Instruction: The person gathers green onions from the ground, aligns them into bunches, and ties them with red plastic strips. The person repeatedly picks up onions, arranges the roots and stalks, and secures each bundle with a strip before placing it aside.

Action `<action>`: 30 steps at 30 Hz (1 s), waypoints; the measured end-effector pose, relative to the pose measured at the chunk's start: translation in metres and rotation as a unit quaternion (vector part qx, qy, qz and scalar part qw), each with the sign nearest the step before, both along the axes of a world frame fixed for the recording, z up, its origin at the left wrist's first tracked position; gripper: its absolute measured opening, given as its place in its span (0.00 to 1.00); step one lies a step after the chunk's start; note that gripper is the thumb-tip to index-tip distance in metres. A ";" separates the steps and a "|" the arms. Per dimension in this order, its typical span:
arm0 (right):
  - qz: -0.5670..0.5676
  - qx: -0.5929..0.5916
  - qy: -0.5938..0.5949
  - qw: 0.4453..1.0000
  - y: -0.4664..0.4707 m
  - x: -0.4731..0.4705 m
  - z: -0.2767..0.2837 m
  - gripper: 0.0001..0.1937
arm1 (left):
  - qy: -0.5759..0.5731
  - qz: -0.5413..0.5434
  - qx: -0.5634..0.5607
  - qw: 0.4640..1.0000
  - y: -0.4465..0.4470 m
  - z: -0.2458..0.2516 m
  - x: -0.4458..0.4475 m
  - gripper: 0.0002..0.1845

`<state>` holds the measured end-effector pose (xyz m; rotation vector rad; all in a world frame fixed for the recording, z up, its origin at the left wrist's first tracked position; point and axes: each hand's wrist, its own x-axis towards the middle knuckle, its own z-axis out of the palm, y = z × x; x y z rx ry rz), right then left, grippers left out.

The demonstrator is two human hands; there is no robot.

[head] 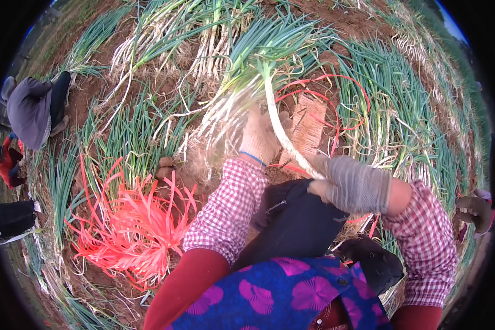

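Observation:
My right hand, in a grey knit glove, grips the root end of one long green onion. Its white stalk slants up and away, with the green top over the other leaves. My left hand, in a pale glove with a blue cuff edge, is beside a loose pile of green onions. Blur and the raised stalk partly hide its fingers, so whether it holds anything is unclear. Right of it, a flat, ridged brown piece lies on the soil, with a looped red plastic strip around and across it.
A heap of pinkish-red plastic strips lies at my left. Rows of green onions cover the soil at the right, and more bunches lie ahead. One person bends over at the far left; another is at the right rim.

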<state>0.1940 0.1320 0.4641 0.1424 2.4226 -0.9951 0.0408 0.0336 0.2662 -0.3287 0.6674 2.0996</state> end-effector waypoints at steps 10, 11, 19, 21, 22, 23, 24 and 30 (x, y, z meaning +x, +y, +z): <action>0.026 0.317 0.024 0.948 0.009 0.147 0.149 0.32 | -0.041 0.231 0.132 0.963 -0.064 0.032 -0.105 0.19; 0.013 0.310 0.088 0.947 0.029 0.158 0.132 0.30 | 0.094 0.205 0.167 0.960 -0.068 0.053 -0.114 0.18; -0.471 -0.152 0.111 0.862 0.104 0.064 -0.078 0.19 | 0.444 0.031 -0.067 0.893 -0.001 0.189 -0.218 0.47; -0.521 -0.251 0.062 0.814 0.092 0.009 -0.121 0.18 | 0.510 0.052 -0.184 0.839 -0.006 0.134 -0.223 0.39; -0.533 -0.249 0.027 0.808 0.084 -0.017 -0.142 0.17 | 0.493 0.044 -0.224 0.839 -0.015 0.095 -0.224 0.37; -0.521 -0.289 0.004 0.803 0.077 -0.039 -0.160 0.16 | 0.412 0.017 -0.311 0.856 -0.019 0.053 -0.226 0.34; -0.529 -0.283 -0.030 0.800 0.071 -0.058 -0.176 0.15 | 0.350 -0.012 -0.374 0.859 -0.033 0.005 -0.218 0.32; -0.545 -0.298 -0.164 0.766 0.059 -0.089 -0.226 0.15 | 0.411 -0.264 -0.688 0.537 -0.117 -0.180 -0.185 0.40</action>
